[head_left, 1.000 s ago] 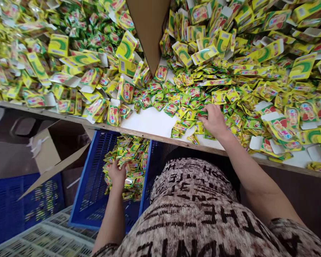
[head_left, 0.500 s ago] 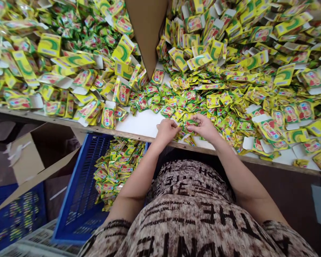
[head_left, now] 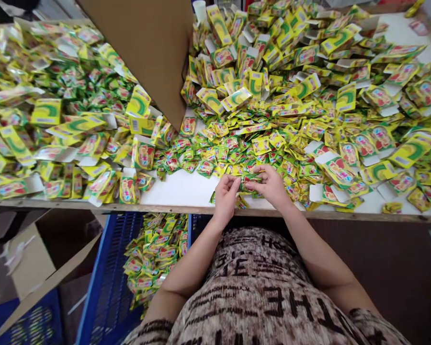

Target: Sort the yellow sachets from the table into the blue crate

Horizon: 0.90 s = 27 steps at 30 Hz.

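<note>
Just above the table's front edge, my left hand point(head_left: 226, 195) and my right hand point(head_left: 272, 188) are close together, with thumbs and fingers pinched. Between them is a small green and yellow candy packet point(head_left: 249, 179); my left fingertips grip its left end and my right fingers its right side. Loose packets of the same kind point(head_left: 233, 143) lie in a heap right behind my hands. To the right of my right hand, small open yellow-green boxes point(head_left: 335, 167) with white flaps lie among the packets.
A tall brown cardboard divider point(head_left: 154, 52) splits the heaps on the white tabletop point(head_left: 181, 189). More boxes point(head_left: 93, 143) pile up at left. Below the wooden edge, a blue crate point(head_left: 109, 268) holds filled packets point(head_left: 158, 254). An open cardboard box point(head_left: 30, 261) stands at lower left.
The camera view has tilted up and shifted, showing more of the table's far side. My hands have drawn closer together around the packet.
</note>
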Tool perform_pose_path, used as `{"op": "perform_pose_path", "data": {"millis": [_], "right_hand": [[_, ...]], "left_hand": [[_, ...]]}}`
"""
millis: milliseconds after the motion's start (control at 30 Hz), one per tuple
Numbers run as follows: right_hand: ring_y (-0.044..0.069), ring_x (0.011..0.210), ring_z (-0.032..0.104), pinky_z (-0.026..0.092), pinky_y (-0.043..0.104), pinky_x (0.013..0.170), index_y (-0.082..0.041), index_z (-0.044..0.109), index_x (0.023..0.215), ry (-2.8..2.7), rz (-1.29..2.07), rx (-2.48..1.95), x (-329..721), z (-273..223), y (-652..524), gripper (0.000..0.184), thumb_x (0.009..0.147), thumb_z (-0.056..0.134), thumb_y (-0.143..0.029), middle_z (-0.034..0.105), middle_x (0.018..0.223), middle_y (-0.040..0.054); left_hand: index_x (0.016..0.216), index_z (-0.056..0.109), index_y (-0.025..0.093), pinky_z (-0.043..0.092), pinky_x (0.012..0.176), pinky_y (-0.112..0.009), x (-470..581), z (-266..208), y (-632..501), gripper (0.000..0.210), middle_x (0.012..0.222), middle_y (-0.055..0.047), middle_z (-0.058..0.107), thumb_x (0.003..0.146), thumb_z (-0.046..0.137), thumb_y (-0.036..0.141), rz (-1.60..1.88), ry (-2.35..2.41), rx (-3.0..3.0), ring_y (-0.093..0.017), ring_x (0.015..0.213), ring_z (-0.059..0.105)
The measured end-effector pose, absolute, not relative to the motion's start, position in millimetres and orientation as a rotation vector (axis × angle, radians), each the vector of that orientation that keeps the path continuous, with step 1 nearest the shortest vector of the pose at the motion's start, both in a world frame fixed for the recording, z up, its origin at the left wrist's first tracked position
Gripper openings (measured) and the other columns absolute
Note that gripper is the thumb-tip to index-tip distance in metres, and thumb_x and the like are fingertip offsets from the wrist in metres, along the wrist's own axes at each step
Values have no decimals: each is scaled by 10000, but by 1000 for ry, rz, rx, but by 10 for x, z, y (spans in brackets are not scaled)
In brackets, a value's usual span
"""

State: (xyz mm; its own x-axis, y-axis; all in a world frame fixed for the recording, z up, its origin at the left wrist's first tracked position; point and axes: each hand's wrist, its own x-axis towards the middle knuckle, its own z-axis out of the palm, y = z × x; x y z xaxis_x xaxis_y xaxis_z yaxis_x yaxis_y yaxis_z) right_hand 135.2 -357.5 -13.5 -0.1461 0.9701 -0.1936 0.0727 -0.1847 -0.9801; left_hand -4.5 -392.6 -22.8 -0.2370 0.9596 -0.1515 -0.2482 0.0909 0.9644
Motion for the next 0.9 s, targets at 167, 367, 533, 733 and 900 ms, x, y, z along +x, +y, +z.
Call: {"op": "perform_pose_path", "data": {"millis": [167, 367, 533, 733, 900], "right_hand": [[150, 658, 590, 489, 283, 592, -214, 614, 1063, -1365, 1136, -1379, 1410, -166, -3575, 484, 666, 823, -397, 666, 824, 7], [155, 616, 593, 529, 304, 568, -228, 738, 912, -1231, 1317, -1247, 1575, -204, -3584, 260, 786, 734, -456, 688, 771, 9], [131, 484, 513, 410, 272, 408, -207, 746, 792, -942, 1208, -1307, 1789, -323, -3491, 251, 731, 785, -447, 685, 675, 1], [140, 517, 562, 438, 271, 450, -196, 709, 832, -881, 1154, -1351, 1837, -397, -3439, 313, 730, 778, -484, 676, 682, -5], [113, 547, 547, 459, 252, 493, -200, 654, 825, -739, 1135, -1251, 1844, -402, -3434, 290, 750, 775, -454, 638, 715, -24]], "left_hand": [[968, 620, 176, 536, 796, -257, 60, -178, -3826, 441, 866, -7, 720, 628, 877, 288, 1434, 1222, 630, -116, 789, 677], [846, 716, 167, 569, 728, -279, 6, -24, -3470, 335, 830, -41, 755, 598, 893, 307, 1203, 1202, 880, -152, 745, 697], [1244, 619, 203, 491, 488, -244, 150, 42, -2747, 507, 639, 1, 683, 815, 730, 449, 1168, 1303, 1080, -126, 472, 616], [1077, 562, 201, 475, 467, -218, 203, 13, -2260, 349, 625, 31, 622, 848, 694, 429, 1249, 1342, 960, -112, 444, 598], [887, 570, 210, 470, 549, -197, -190, 24, -2862, 244, 677, 27, 605, 788, 745, 348, 1392, 1358, 1255, -104, 577, 595]]}}
